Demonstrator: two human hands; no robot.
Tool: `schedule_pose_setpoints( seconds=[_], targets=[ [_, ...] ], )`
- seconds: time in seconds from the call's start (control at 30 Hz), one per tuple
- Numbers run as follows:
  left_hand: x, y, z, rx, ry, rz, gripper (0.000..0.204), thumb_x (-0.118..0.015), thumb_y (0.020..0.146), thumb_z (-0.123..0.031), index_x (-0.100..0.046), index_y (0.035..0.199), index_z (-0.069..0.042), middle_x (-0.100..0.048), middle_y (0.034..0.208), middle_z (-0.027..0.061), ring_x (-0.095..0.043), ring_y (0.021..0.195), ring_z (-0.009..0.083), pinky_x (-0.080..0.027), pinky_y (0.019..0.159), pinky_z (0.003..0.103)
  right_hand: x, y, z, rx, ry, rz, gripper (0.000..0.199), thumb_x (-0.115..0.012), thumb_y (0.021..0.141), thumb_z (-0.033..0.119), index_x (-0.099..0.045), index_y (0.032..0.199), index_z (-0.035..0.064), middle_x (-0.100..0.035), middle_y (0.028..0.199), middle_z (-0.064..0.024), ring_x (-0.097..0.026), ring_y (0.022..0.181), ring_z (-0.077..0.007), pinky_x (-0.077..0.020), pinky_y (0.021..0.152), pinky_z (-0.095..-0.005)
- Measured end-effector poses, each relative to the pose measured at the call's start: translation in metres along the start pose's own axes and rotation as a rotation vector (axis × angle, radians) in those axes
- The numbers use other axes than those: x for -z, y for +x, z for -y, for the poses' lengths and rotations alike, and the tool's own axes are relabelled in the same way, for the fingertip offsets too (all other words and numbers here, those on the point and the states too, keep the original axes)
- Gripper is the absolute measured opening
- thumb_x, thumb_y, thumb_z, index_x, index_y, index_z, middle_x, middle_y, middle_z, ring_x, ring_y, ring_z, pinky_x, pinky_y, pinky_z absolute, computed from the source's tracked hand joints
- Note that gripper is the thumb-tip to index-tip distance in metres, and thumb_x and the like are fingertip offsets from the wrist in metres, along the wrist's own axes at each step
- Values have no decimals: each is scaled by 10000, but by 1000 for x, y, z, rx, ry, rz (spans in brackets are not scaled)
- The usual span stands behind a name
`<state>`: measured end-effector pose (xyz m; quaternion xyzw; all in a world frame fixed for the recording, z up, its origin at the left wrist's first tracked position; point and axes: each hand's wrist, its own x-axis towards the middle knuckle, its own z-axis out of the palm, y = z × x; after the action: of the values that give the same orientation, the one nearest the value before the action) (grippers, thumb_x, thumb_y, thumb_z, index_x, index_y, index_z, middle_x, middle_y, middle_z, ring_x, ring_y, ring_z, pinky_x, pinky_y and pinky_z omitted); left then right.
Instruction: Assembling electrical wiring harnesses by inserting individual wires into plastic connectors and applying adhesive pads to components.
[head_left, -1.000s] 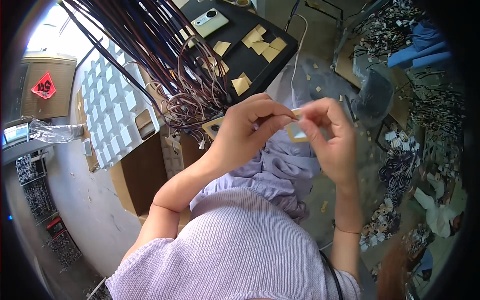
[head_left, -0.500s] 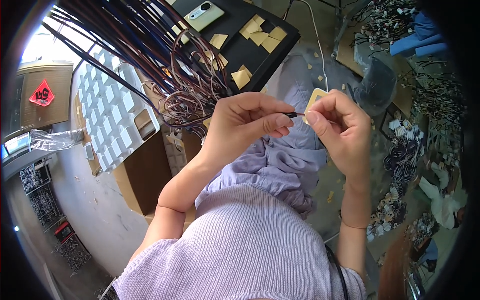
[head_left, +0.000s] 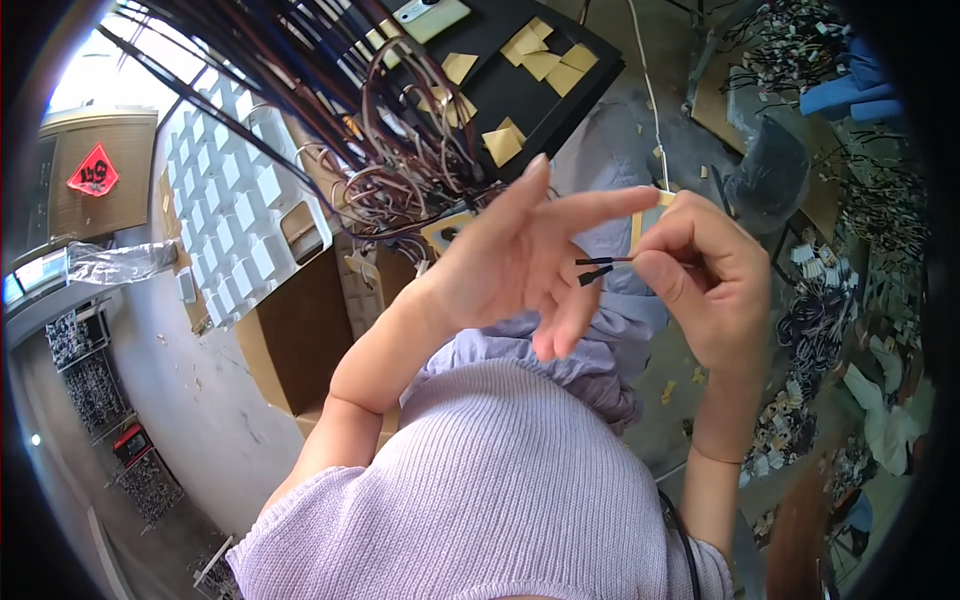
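Note:
My left hand is open, palm turned up and fingers spread, with nothing gripped in it. Thumb and index finger of my right hand pinch a thin wire lead whose two black sleeved ends point left, just over my left fingers. Whether those ends touch the left hand, I cannot tell. A yellow-edged flat piece shows behind the right fingertips, mostly hidden by them. The white cable runs down from above towards this piece.
A large bundle of dark and brown wires hangs at upper left. Behind it, a black table carries yellow paper squares and a phone. A white pocketed tray rests by a cardboard box. Heaped cables lie right.
My left hand has let go of the black wire ends and opened, fingers spreading. The right hand keeps its pinch and has shifted slightly right and down. The view has moved a little.

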<state>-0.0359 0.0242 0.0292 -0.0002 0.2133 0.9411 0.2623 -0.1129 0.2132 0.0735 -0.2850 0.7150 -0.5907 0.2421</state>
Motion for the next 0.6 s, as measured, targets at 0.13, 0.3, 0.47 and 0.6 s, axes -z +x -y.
schedule_pose_setpoints(
  seconds=[0.13, 0.3, 0.47, 0.6],
  targets=[
    [1, 2, 5, 61, -257, 201, 910, -26, 879, -729, -80, 1503, -70, -581, 625, 250, -604, 456, 281, -517, 402, 279, -14, 3, 5, 85, -102, -85, 89, -666, 832, 4, -584, 810, -21, -536, 744, -29, -528, 646, -82, -435, 562, -217],
    [4, 0, 8, 37, -324, 327, 935, 8, 847, -755, -41, 1508, -96, -572, 634, 270, -577, 413, 280, -505, 382, 286, -19, 2, 9, 112, -210, -117, 94, -661, 808, -40, -570, 798, -21, -540, 726, -58, -552, 619, -111, -451, 544, -229],
    [4, 2, 6, 49, -296, 345, 965, 17, 818, -782, -39, 1511, -113, -569, 641, 266, -577, 418, 277, -505, 382, 290, -20, -1, 11, 62, -198, -121, 84, -659, 846, -2, -579, 835, -24, -545, 862, -27, -505, 712, -31, -399, 609, -155],
    [7, 4, 10, -24, -260, 371, 801, -70, 943, -645, -53, 1505, -74, -566, 617, 231, -581, 425, 248, -505, 388, 275, -23, 0, 9, 73, -224, -142, 83, -656, 843, -14, -574, 832, -26, -531, 854, -18, -505, 715, -26, -389, 606, -150]
  ],
)
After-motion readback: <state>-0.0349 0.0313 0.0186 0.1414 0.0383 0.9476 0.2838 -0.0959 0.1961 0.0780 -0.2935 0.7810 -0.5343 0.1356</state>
